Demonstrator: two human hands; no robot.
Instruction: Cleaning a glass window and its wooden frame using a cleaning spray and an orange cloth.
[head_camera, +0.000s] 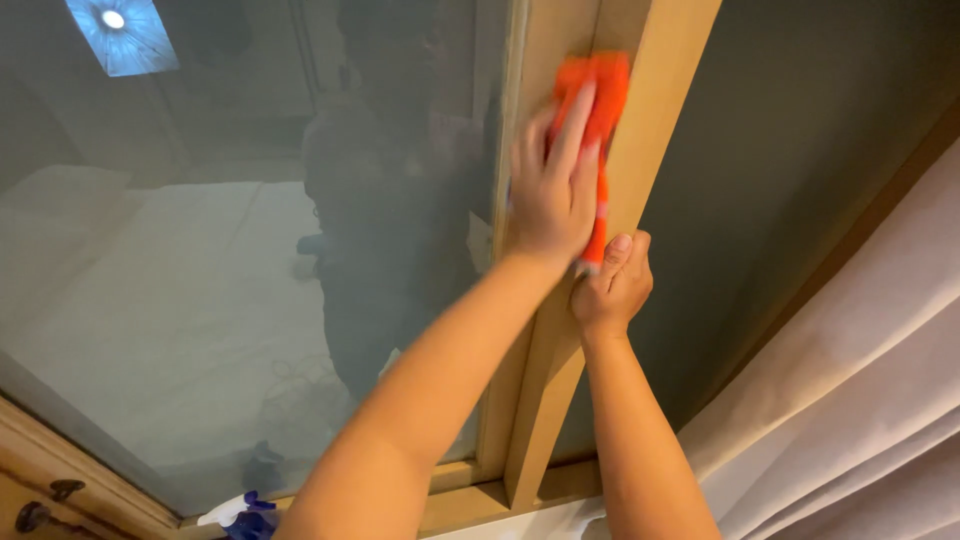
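My left hand (553, 195) presses an orange cloth (603, 85) flat against the upright wooden window frame (545, 400), fingers pointing up over the cloth. The cloth's lower end hangs down past the heel of that hand. Just below, my right hand (612, 288) is curled around the frame's edge, its thumb pointing up beside the cloth's bottom tip. Both forearms reach up from the lower edge of the view.
A large glass pane (200, 260) fills the left, with a person's dim reflection in it. Pale curtain folds (860, 400) hang at the right. A white spray bottle with a blue trigger (243, 512) stands on the sill at bottom left, near a dark metal latch (45, 505).
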